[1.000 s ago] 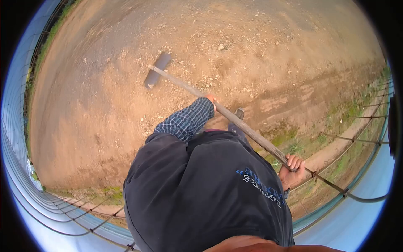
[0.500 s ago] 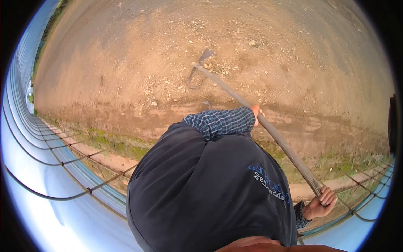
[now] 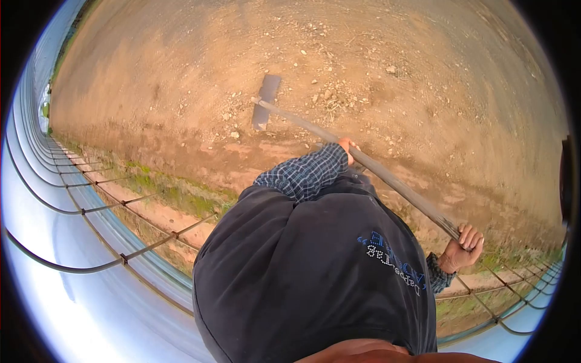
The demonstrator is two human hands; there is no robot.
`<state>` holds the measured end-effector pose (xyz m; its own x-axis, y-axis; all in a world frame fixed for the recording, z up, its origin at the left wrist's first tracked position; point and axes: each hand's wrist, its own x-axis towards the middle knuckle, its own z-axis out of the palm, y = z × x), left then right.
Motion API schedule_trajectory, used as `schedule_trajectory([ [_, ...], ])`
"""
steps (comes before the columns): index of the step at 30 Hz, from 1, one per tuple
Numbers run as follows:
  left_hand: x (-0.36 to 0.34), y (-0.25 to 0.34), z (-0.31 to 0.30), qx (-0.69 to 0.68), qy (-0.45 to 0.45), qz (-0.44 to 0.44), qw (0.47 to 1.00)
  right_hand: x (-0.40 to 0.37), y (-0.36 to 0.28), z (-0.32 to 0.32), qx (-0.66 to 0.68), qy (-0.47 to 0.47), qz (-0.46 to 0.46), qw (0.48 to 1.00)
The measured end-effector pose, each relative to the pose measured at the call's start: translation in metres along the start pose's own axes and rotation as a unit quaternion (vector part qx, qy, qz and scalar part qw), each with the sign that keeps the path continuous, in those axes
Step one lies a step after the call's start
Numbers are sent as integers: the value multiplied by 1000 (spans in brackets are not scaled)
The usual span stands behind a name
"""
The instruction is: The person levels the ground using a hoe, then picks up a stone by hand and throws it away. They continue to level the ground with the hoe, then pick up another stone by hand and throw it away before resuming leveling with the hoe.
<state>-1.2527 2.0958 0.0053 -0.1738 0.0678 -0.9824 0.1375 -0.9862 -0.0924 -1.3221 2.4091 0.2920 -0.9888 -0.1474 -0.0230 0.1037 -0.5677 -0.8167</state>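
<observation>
A hoe [image 3: 311,126] with a long wooden handle stretches diagonally across the view. Its wide flat grey blade [image 3: 267,97] is at the upper left, over the stony dirt; contact with the ground cannot be made out. My left hand [image 3: 347,149], below a checked sleeve, is wrapped round the middle of the handle, its fingers partly hidden. Closed on the handle's rear end is my right hand [image 3: 463,248], out to the right of my dark top.
Bare brown dirt [image 3: 200,72] with scattered small stones [image 3: 330,95] spreads ahead. A mossy strip [image 3: 175,190] runs across nearer me. Metal framing with plastic sheeting [image 3: 91,242] curves along the left, and more framing [image 3: 496,317] shows at the lower right.
The hoe's blade has moved left and turned, showing more of its flat face. My left hand has shifted left and slightly up, my right hand upward, both still on the handle.
</observation>
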Motion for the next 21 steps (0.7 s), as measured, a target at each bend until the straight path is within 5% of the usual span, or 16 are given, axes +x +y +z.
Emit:
schedule_trajectory([
  [8,-33,226,-85,-110,86,119,983,-29,150,113,-1,-89,138,986],
  [12,-56,295,-111,-51,159,137,976,-44,184,161,-23,-145,176,973],
  [15,-49,292,-115,-40,205,121,970,-52,184,171,-53,-197,181,962],
  [20,-58,165,-87,-30,22,64,997,-37,95,136,-108,-124,98,982],
  [21,-41,143,-88,-56,-11,-5,998,-33,73,130,-117,-117,70,984],
])
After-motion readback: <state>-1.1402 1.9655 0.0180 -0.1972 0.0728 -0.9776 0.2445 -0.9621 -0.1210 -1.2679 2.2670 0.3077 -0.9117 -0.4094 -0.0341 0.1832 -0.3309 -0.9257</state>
